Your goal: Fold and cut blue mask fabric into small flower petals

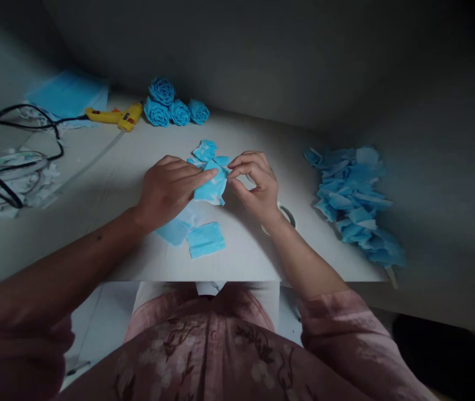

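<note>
Over the middle of the table, a light-blue fabric piece [211, 188] with ragged edges is between my two hands. My left hand [170, 188] holds it from the left, thumb laid across its face. At its right edge, the thumb and fingertips of my right hand [257, 184] are pinched together on the fabric. Just beyond lies a crumpled blue scrap [204, 150]. Closer to me are a folded blue piece [206, 240] and a paler blue sheet [174, 231]. A roll of tape [288, 216] is partly hidden behind my right wrist.
Several blue fabric roses [162, 92] are at the back, beside a yellow glue gun [126, 117] with a black cord. Flat blue sheets [68, 94] and white scraps [24, 178] lie left. A heap of blue pieces [352, 195] runs along the table's right edge.
</note>
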The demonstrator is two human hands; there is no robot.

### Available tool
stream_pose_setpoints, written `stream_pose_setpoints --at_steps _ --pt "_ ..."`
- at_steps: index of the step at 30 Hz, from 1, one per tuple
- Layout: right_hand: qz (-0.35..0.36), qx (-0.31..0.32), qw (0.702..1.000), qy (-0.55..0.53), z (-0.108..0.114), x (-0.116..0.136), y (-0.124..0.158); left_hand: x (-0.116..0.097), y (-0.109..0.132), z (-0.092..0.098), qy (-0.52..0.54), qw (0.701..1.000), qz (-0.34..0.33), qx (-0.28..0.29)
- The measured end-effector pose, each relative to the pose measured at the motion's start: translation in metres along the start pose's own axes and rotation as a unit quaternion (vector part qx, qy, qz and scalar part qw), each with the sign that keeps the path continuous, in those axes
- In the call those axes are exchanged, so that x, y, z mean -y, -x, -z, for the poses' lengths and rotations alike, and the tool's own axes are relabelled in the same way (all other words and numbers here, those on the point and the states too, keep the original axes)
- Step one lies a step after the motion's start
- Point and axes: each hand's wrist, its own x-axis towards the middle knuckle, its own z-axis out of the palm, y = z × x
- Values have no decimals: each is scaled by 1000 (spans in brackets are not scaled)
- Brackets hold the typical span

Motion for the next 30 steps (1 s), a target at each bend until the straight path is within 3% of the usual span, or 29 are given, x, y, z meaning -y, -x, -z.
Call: stream_pose_setpoints --at_steps 4,10,14,17,19,22,26,30 --pt "3 -16 1000 5 1 -1 1 -2 0 -1 -21 999 -19 -16" --pt "10 24 1000 13 2 -4 1 -1 1 -3 -37 999 -21 -15" --pt "21 22 1000 6 2 -6 0 -2 -1 0 -24 999 12 -19" --pt "-26 36 999 -4 1 -4 1 -5 -2 2 73 993 90 -12" --pt "-67 36 997 -20 0 -2 1 -7 -3 1 184 967 178 -12" --pt "-92 35 994 -50 1 0 2 -6 -5 -3 349 896 274 12" --pt "-24 85 995 -41 4 0 1 -5 -8 -7 468 832 296 36" --pt "9 158 987 -3 0 -1 1 -5 -9 -8 485 820 299 57"
